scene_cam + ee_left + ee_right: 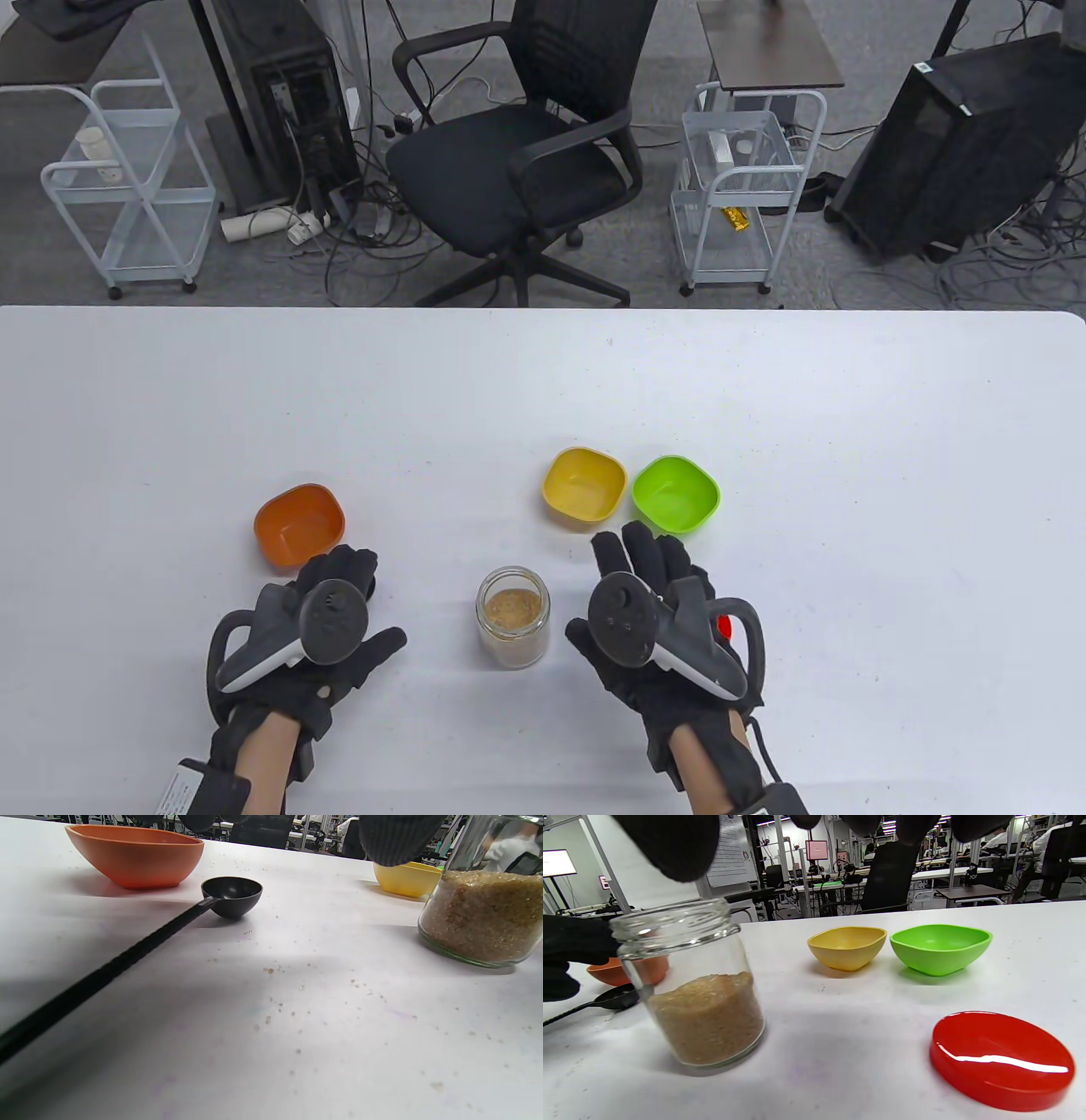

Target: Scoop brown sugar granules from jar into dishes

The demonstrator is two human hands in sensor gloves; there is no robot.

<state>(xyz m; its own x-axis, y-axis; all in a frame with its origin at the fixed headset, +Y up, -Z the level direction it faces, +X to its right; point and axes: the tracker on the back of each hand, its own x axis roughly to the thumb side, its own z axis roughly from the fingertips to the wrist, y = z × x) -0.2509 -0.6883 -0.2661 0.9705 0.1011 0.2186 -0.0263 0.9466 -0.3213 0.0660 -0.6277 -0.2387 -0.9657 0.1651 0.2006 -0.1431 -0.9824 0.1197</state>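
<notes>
An open glass jar (513, 618) about half full of brown sugar stands at the table's front middle; it also shows in the right wrist view (700, 997) and the left wrist view (483, 916). A black scoop (231, 895) lies on the table, empty, its handle running under my left hand (356, 594). That hand is open above it and holds nothing. My right hand (636, 560) is open to the right of the jar and holds nothing. An orange dish (299, 524), a yellow dish (584, 484) and a green dish (675, 494) are empty.
The jar's red lid (1001, 1060) lies flat on the table under my right hand, just showing in the table view (724, 626). Stray sugar grains (297, 1005) are scattered on the white table between the scoop and the jar.
</notes>
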